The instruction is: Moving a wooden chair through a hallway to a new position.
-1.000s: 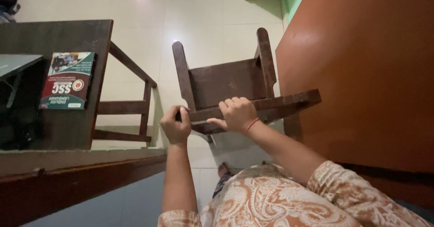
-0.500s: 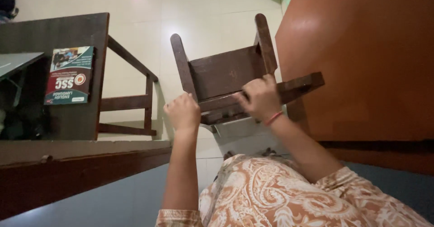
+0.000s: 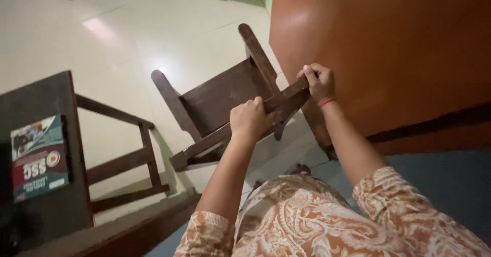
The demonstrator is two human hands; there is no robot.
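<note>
Pale, glossy floor tiles (image 3: 128, 26) fill the upper left of the view, catching a soft white glare, and a wide orange-brown panel (image 3: 388, 47) rises along the right side. Between them stands a dark wooden chair (image 3: 225, 95), tipped at a slant, its seat board facing the camera and 2 rounded uprights pointing up and away toward the top of the view. Its top rail runs on a diagonal from lower left to upper right.

Both hands grip that rail. The left hand (image 3: 249, 120) is closed over the rail near its middle, fingers wrapped over the top edge and knuckles toward the camera. The right hand (image 3: 318, 82) is curled around the rail's far right end, close against the orange-brown panel, with a thin red thread bracelet (image 3: 326, 102) at the wrist. Both forearms reach up from a patterned brown and cream garment (image 3: 317, 221) at the bottom of the view.

At the left edge sits a dark wooden table (image 3: 66, 98), its lower rails and leg frame showing beside the chair. A book with a teal and red cover (image 3: 39, 157) lies flat on the tabletop, well apart from the hands. A dark wooden ledge (image 3: 128, 231) crosses the lower left corner.
</note>
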